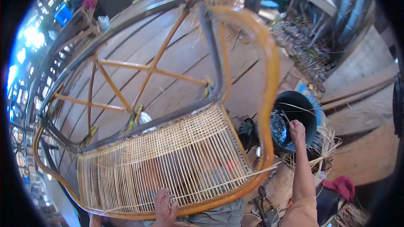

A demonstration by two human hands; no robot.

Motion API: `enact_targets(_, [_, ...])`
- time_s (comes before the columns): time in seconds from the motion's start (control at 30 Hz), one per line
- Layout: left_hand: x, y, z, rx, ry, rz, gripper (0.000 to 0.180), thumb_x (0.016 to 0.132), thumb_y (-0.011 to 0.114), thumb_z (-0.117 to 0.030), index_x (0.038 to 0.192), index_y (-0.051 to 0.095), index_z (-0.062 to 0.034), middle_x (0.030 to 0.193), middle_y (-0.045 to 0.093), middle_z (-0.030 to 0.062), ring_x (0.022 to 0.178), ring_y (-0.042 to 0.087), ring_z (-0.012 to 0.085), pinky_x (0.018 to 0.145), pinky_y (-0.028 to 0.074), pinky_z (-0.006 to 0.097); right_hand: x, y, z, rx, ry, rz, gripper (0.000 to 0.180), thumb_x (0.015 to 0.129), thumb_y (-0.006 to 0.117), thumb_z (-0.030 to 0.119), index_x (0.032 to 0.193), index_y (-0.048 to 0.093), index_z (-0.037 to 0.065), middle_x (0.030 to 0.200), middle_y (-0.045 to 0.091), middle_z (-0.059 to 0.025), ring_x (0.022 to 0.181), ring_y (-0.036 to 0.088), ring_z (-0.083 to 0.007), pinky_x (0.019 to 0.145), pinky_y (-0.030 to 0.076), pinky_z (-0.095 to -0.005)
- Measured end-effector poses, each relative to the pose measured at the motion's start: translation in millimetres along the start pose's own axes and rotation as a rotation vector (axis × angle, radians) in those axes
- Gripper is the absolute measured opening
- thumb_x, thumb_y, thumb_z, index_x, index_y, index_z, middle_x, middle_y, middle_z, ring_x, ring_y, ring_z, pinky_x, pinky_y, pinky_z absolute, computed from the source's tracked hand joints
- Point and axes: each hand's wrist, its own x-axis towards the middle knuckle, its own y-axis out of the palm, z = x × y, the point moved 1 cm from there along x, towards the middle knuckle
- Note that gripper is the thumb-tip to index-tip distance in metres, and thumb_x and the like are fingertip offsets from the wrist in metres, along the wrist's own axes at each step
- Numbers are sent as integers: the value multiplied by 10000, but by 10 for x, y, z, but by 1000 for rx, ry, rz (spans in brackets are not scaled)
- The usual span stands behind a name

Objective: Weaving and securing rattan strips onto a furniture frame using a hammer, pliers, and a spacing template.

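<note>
A large bentwood rattan frame (269,71) lies across my lap, partly filled by a woven cane panel (172,143). The far part of the panel is closely woven; pale parallel strands cross the near part, with gaps between them. My left hand (165,207) rests over the near rail, its fingers bent and somewhat apart on the strands. To the right, my right hand (297,132) is over a dark bucket (310,106) with shiny liquid inside. Its fingers are closed on what looks like a thin cane strand (286,116) reaching into the bucket.
Loose cane strips (326,145) lie around the bucket. A hammer (261,210) and other tools are near my right knee, with a dark red cap (341,188) beyond them. Boards (362,159) lean at the right. Past the frame stretches a plank floor (176,54).
</note>
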Motion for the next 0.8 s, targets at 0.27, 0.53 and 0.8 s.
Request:
enact_targets(0.27, [419,61,-1275,-702,81,302,251,894,536,-123,1108,518,7,831,542,28,761,501,67,703,427,207,-1112,-1956,2075,792,-395,53,135,856,590,134,900,621,10,808,629,-86,713,603,-178,640,477,-276])
enact_targets(0.53, [387,-343,-1569,-1061,103,108,223,937,517,-199,1011,605,-8,742,545,-17,617,438,31,564,382,172,-1651,-1912,2798,717,-685,371,181,861,575,147,979,595,12,836,612,-140,803,609,-307,697,482,-356])
enact_targets(0.8, [552,-1482,-269,-854,-3,-629,293,946,490,-261,920,602,9,683,535,14,568,463,67,525,382,201,-771,-1796,1553,271,-433,249,149,829,554,134,883,646,30,820,636,-140,751,607,-303,673,482,-344])
